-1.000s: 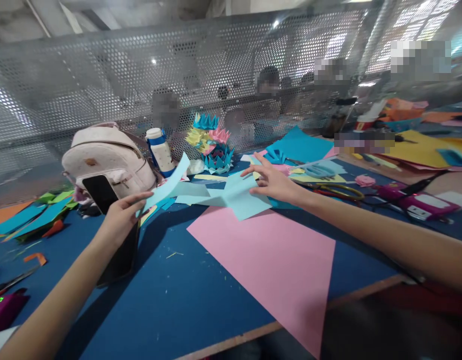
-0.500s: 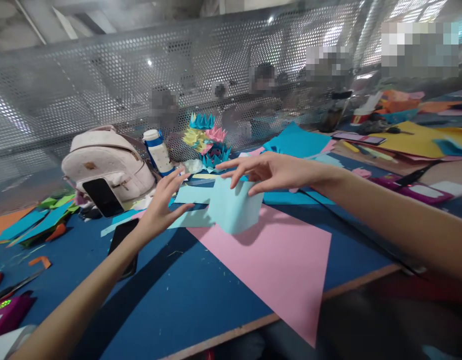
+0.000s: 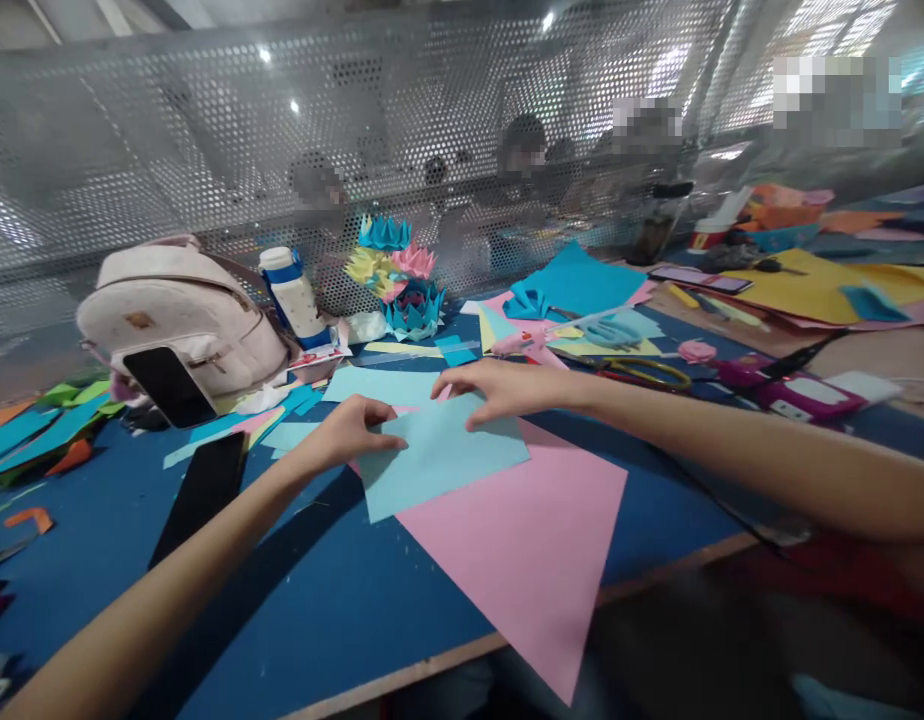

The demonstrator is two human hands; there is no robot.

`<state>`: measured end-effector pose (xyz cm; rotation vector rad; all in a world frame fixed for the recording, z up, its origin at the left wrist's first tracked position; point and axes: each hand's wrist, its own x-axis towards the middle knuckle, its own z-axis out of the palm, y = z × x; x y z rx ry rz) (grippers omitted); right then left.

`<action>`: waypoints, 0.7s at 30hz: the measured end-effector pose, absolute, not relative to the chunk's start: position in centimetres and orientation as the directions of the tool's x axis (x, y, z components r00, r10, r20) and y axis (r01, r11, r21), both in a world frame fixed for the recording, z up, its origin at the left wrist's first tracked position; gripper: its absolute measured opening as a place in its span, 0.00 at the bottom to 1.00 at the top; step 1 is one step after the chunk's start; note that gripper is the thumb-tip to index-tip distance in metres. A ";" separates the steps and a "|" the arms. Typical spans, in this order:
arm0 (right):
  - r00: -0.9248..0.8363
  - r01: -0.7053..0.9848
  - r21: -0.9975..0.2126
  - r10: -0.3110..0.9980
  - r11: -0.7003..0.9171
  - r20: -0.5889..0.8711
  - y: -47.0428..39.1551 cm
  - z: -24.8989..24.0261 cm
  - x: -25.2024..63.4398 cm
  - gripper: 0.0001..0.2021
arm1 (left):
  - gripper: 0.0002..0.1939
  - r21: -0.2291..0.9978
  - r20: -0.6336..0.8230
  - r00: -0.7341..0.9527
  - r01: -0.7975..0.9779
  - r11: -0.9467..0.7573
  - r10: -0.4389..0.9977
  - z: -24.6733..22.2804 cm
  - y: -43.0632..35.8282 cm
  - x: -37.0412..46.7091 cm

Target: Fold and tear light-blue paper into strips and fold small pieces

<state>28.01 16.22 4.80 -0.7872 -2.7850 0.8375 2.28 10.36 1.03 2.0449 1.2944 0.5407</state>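
Note:
A light blue sheet of paper [image 3: 447, 455] lies over a large pink sheet [image 3: 507, 530], its near left corner reaching past the pink edge. My left hand [image 3: 357, 435] is closed at the blue sheet's left side, thumb on top and fingers curled. At its far edge my right hand [image 3: 499, 390] pinches the sheet, with fingertips and thumb bent onto it. Behind both hands, partly covered, is another light blue piece of paper [image 3: 379, 385]. A pink glue gun [image 3: 526, 345] lies just beyond my right hand.
A pale backpack [image 3: 181, 310] with a phone [image 3: 169, 385] leaning on it stands left, beside a white-and-blue bottle [image 3: 293, 300]. Folded paper flowers [image 3: 394, 275] stand at the back. Another dark phone [image 3: 199, 495] lies near my left forearm. A black cable [image 3: 721, 510] runs under my right forearm.
The light blue sheet was curled up under my right hand and now lies flatter and spread out. My left hand, open and apart before, has closed on its left side. The view has shifted slightly.

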 end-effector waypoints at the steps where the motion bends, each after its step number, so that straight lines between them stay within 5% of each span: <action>1: -0.857 0.461 -0.475 0.514 0.749 -0.021 16.3 3.9 28.2 0.24 | 0.11 0.693 0.013 0.408 0.655 -0.302 0.913 0.5 10.2 2.3; 4: -0.849 0.494 -0.334 0.528 0.803 0.013 16.2 2.0 28.9 0.12 | 0.08 0.636 0.074 0.348 0.706 -0.313 0.935 -0.6 9.4 2.3; 7: -0.867 0.462 -0.245 0.493 0.852 0.078 15.9 1.3 29.5 0.12 | 0.11 0.547 0.156 0.359 0.745 -0.383 0.920 -1.2 8.3 2.7; 12: -0.962 0.218 -0.186 0.243 0.958 0.124 15.2 0.2 30.3 0.21 | 0.24 0.090 0.269 0.616 0.749 -0.656 0.740 -2.4 5.6 3.6; 15: -0.981 0.150 -0.149 0.165 0.978 0.099 15.0 -1.1 30.8 0.23 | 0.24 -0.088 0.272 0.687 0.715 -0.693 0.674 -3.0 4.4 4.0; 21: -0.993 0.059 -0.200 0.078 0.978 0.088 15.8 -2.5 31.8 0.26 | 0.19 -0.179 0.369 0.714 0.683 -0.708 0.595 -3.0 3.8 4.3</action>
